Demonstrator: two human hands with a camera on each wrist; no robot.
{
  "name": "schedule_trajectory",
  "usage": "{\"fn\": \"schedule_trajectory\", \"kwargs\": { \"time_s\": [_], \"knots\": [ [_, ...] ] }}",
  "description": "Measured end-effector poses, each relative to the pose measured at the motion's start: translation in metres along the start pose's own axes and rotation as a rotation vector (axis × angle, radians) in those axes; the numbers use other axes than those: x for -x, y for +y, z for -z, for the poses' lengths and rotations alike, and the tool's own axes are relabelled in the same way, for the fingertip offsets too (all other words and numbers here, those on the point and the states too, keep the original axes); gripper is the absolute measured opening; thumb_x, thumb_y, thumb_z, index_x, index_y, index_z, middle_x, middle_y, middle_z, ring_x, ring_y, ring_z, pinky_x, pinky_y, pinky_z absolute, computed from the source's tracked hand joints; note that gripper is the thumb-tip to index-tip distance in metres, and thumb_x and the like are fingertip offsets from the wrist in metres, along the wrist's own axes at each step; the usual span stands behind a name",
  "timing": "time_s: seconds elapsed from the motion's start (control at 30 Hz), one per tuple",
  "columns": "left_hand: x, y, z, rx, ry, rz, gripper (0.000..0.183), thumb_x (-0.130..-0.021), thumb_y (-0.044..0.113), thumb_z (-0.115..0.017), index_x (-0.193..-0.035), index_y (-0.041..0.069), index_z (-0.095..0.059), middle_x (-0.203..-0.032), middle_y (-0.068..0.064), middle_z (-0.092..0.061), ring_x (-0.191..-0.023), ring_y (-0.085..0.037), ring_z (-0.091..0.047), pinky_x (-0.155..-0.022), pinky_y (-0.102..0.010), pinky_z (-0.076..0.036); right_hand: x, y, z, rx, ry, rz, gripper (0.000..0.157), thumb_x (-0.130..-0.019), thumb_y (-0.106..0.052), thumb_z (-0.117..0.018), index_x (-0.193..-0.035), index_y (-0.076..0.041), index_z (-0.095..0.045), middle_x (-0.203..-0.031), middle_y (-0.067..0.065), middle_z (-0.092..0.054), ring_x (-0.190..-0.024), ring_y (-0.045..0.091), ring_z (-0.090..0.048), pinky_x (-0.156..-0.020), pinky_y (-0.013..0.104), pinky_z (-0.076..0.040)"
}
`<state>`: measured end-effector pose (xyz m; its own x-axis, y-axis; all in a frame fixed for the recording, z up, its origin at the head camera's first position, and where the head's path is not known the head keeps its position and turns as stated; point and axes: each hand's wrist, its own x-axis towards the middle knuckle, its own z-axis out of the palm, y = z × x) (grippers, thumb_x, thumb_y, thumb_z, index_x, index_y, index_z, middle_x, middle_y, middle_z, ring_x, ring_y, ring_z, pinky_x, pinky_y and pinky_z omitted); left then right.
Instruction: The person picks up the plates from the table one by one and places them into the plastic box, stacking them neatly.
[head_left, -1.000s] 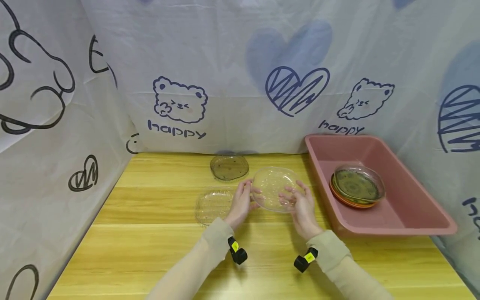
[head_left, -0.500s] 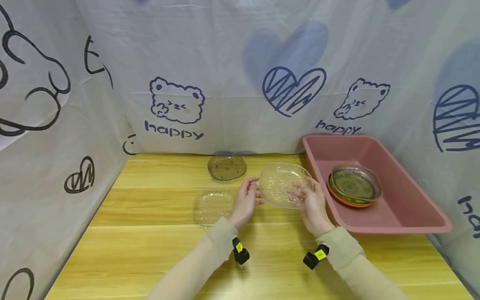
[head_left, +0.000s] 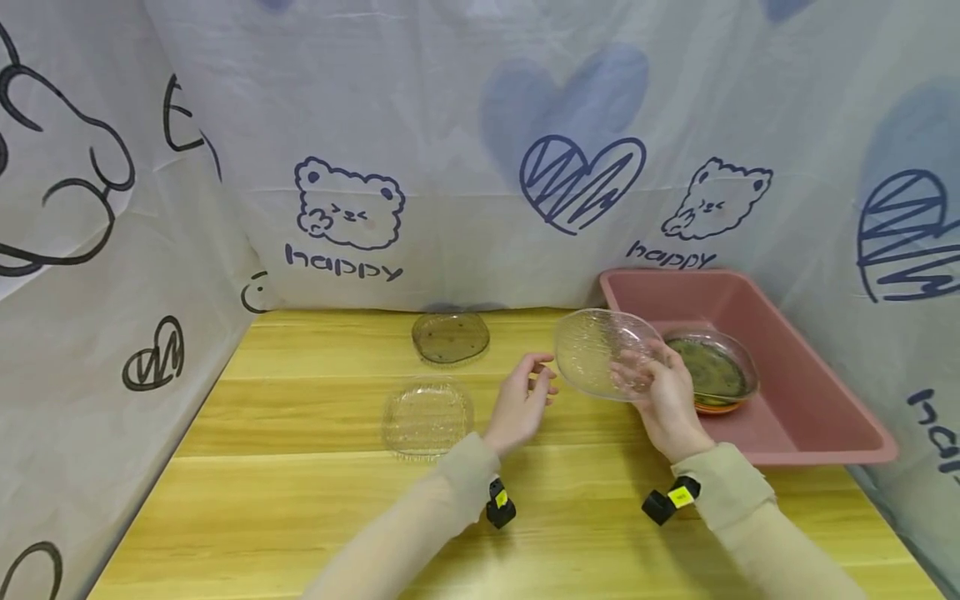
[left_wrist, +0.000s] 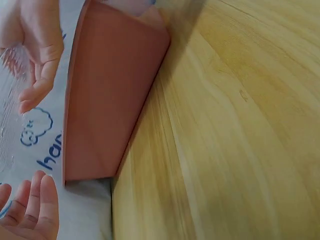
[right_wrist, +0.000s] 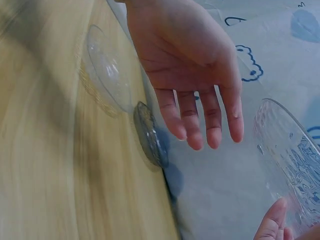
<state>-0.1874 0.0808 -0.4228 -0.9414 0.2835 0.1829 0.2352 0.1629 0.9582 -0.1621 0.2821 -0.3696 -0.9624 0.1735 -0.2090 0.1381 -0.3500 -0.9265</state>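
A clear, textured glass plate (head_left: 596, 354) is held up by its right side in my right hand (head_left: 669, 408), tilted and above the table near the bin. In the right wrist view, the same plate (right_wrist: 295, 160) shows at the right edge, with the thumb close to its rim. My left hand (head_left: 519, 404) is just left of the plate, fingers loosely extended and apart from it. The right wrist view shows that left hand (right_wrist: 192, 75) with its palm and straight fingers. On the table lie another clear plate (head_left: 427, 417) and, behind it, a grey tinted plate (head_left: 450, 337).
At the right stands a pink plastic bin (head_left: 817, 437) with a stack of tinted plates (head_left: 712, 371) inside, an orange one at the bottom. The wooden table (head_left: 300, 517) meets a printed cloth (head_left: 450, 167) at the back.
My right hand has carried the clear plate rightward and up, partly over the bin's left rim. The left hand has let go of the plate's left edge and followed a little to the right.
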Motion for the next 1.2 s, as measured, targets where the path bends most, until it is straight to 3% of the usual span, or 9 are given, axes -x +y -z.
{"fn": "schedule_trajectory", "kwargs": {
  "time_s": [0.13, 0.3, 0.47, 0.77, 1.1, 1.2],
  "knots": [
    [-0.002, 0.002, -0.009, -0.098, -0.024, -0.054, 0.034, -0.109, 0.017, -0.039, -0.139, 0.009, -0.052, -0.122, -0.016, -0.063, -0.102, -0.030, -0.069, -0.080, -0.023, -0.058, -0.001, -0.010, 0.009, -0.073, 0.008, -0.012, 0.052, -0.103, 0.000, -0.025, -0.150, -0.021, -0.020, -0.111, -0.006, -0.061, -0.093, 0.008, -0.072, -0.089, 0.021, -0.058],
    [-0.004, 0.005, -0.020, -0.216, -0.053, -0.137, 0.034, -0.108, 0.018, -0.040, -0.138, 0.009, -0.054, -0.121, -0.012, -0.065, -0.102, -0.020, -0.069, -0.083, -0.020, -0.056, -0.002, -0.022, 0.020, -0.135, -0.003, -0.027, 0.055, -0.103, 0.001, -0.027, -0.152, -0.023, -0.019, -0.106, -0.006, -0.066, -0.090, 0.011, -0.073, -0.082, 0.023, -0.060],
    [-0.004, 0.008, -0.031, -0.345, -0.080, -0.250, 0.032, -0.106, 0.013, -0.042, -0.135, 0.006, -0.056, -0.122, -0.012, -0.066, -0.105, -0.018, -0.067, -0.090, -0.021, -0.056, -0.003, -0.030, 0.032, -0.135, -0.021, -0.012, 0.058, -0.104, -0.001, -0.026, -0.157, -0.022, -0.014, -0.109, -0.005, -0.065, -0.090, 0.013, -0.073, -0.080, 0.025, -0.061],
    [-0.004, 0.019, -0.049, -0.530, -0.151, -0.331, 0.034, -0.106, 0.014, -0.043, -0.138, 0.009, -0.055, -0.128, -0.008, -0.065, -0.111, -0.016, -0.066, -0.096, -0.020, -0.055, -0.011, -0.042, 0.058, -0.165, 0.006, -0.022, 0.057, -0.104, -0.001, -0.028, -0.155, -0.022, -0.015, -0.111, -0.003, -0.061, -0.089, 0.016, -0.073, -0.079, 0.026, -0.061],
    [-0.006, 0.026, -0.074, -0.713, -0.243, -0.428, 0.037, -0.108, 0.021, -0.043, -0.143, 0.013, -0.052, -0.139, -0.002, -0.060, -0.124, -0.014, -0.062, -0.109, -0.021, -0.048, -0.020, -0.056, 0.086, -0.179, 0.007, -0.034, 0.069, -0.105, -0.001, -0.028, -0.163, -0.025, 0.001, -0.104, -0.005, -0.063, -0.088, 0.014, -0.074, -0.079, 0.026, -0.062],
    [-0.007, 0.027, -0.081, -0.765, -0.275, -0.467, 0.038, -0.108, 0.024, -0.044, -0.144, 0.015, -0.052, -0.139, 0.000, -0.060, -0.126, -0.012, -0.061, -0.110, -0.020, -0.047, -0.024, -0.059, 0.095, -0.157, 0.004, -0.039, 0.069, -0.105, -0.002, -0.028, -0.163, -0.026, 0.001, -0.111, -0.005, -0.061, -0.088, 0.013, -0.074, -0.080, 0.026, -0.062]
  ]
}}
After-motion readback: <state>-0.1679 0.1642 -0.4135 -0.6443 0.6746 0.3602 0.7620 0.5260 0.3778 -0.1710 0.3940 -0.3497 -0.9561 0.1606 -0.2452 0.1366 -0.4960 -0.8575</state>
